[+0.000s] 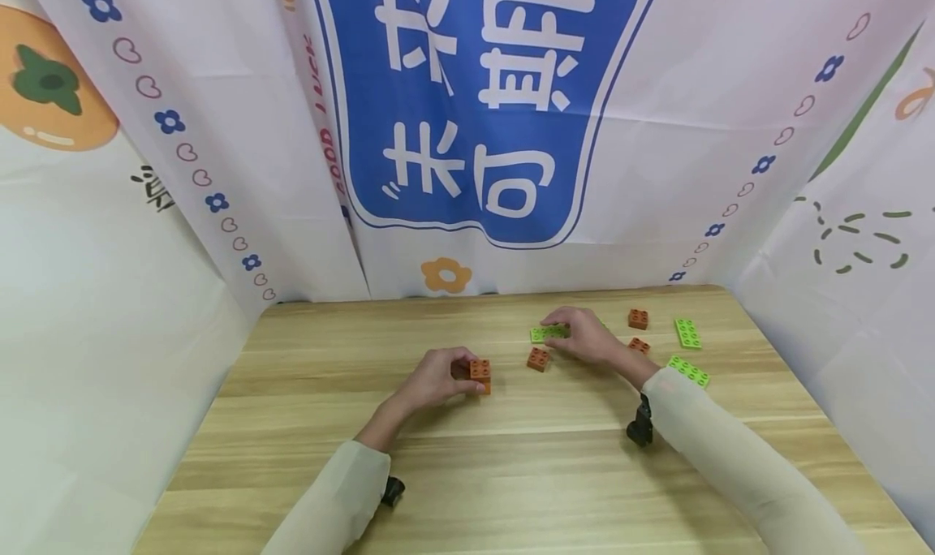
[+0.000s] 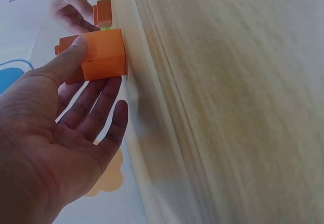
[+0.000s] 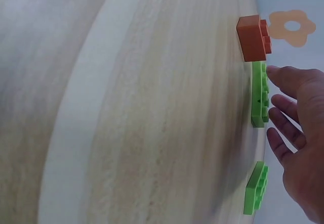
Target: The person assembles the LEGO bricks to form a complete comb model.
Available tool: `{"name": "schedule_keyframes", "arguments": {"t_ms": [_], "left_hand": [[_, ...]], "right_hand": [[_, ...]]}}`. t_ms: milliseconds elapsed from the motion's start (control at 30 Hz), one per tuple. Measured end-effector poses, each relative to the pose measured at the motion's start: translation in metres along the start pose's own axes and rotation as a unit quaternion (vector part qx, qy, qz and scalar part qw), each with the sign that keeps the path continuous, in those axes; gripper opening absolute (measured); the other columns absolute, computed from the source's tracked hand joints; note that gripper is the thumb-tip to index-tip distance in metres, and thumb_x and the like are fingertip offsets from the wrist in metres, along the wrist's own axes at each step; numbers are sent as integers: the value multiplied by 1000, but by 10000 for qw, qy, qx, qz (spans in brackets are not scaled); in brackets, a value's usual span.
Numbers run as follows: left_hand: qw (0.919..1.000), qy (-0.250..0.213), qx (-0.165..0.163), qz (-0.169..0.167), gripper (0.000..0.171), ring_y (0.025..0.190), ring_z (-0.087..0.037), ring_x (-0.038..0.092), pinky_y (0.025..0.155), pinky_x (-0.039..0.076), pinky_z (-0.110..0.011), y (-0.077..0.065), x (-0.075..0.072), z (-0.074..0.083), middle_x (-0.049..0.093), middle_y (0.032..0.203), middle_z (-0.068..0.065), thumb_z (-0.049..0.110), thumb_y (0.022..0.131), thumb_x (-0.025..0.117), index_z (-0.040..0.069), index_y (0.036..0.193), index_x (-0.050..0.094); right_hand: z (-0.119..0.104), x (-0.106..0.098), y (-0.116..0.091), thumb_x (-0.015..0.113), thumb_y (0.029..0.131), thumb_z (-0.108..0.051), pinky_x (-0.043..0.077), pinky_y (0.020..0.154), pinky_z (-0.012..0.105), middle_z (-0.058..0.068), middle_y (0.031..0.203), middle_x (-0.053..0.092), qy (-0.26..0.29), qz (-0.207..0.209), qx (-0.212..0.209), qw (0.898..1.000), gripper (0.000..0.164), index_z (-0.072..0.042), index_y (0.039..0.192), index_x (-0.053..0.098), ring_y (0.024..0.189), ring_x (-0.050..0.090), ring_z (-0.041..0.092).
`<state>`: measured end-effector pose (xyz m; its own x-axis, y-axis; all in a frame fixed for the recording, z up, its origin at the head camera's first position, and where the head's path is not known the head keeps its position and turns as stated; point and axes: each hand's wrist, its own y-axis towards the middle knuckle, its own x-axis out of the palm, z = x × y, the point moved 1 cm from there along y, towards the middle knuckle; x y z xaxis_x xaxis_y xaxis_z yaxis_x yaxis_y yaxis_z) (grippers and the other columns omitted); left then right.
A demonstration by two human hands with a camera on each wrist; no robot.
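Note:
My left hand [image 1: 437,376] grips a stack of two bricks, a brownish-orange brick [image 1: 480,368] on a brighter orange brick [image 2: 105,54]. In the left wrist view the thumb presses one side and the fingers pass behind. To the right, my right hand [image 1: 590,336] hovers at a long, thin green brick [image 1: 541,334] lying on the table. The right wrist view shows its thumb and fingers spread apart beside the studs of that green brick, not closed round it. Just in front of the green brick is a single brownish-orange brick [image 1: 537,359].
Right of my right hand lie two more brownish-orange bricks, one farther back [image 1: 638,319] and one partly behind the forearm [image 1: 639,346]. Two flat green bricks [image 1: 687,333] lie beyond them. Another green brick [image 3: 256,188] is mostly hidden by the hand in the head view. Printed cloth [image 1: 628,238] walls the wooden table.

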<state>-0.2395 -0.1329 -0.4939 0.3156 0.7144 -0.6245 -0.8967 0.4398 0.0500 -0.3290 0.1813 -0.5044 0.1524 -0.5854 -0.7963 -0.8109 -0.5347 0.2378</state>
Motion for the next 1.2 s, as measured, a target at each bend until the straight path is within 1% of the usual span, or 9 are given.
{"name": "schedule_keyframes", "arguments": {"t_ms": [100, 267, 533, 733, 933, 1200], "left_hand": [[10000, 28, -64, 5, 29, 91, -11, 68, 81, 57, -25, 1, -1, -1, 75, 100, 0, 12, 88, 88, 6, 113, 74], [10000, 38, -74, -28, 28, 91, -10, 67, 82, 57, -27, 1, -2, -1, 75, 100, 1, 13, 88, 88, 7, 111, 74], [9999, 65, -85, -41, 27, 89, -12, 68, 82, 58, -28, 1, -3, 2, 74, 98, 0, 14, 86, 90, 7, 107, 74], [9998, 136, -128, -60, 27, 90, -12, 66, 83, 57, -30, 2, -3, 2, 73, 98, 1, 15, 86, 90, 8, 106, 74], [9998, 88, -184, -34, 28, 90, -12, 66, 84, 57, -31, 1, -4, 2, 73, 98, 0, 16, 85, 91, 7, 106, 74], [9998, 18, -218, -33, 29, 90, -13, 66, 84, 57, -32, 0, -4, 3, 73, 99, 0, 16, 86, 91, 7, 107, 74]], "right_hand": [[1, 0, 2, 85, 91, -12, 57, 97, 51, 16, 121, 75, -41, -60, -26, 10000, 34, 1, 121, 75, 113, 71, 34], [5, 1, 5, 84, 91, -10, 57, 96, 51, 15, 120, 75, -60, -129, -45, 9999, 32, 0, 121, 76, 112, 70, 33], [7, 0, 7, 84, 91, -10, 58, 92, 48, 14, 118, 76, -140, -219, -20, 9997, 31, -1, 120, 77, 108, 71, 29], [9, 1, 7, 84, 92, -10, 58, 91, 48, 14, 118, 77, -105, -236, -8, 9997, 30, -3, 120, 78, 108, 71, 29], [8, 2, 7, 83, 92, -11, 58, 89, 47, 13, 117, 77, -137, -293, -7, 9995, 29, -4, 120, 78, 107, 71, 28], [9, 2, 7, 85, 91, -10, 57, 94, 49, 12, 118, 77, -111, -234, 71, 9996, 31, -3, 120, 78, 110, 71, 30]]}}
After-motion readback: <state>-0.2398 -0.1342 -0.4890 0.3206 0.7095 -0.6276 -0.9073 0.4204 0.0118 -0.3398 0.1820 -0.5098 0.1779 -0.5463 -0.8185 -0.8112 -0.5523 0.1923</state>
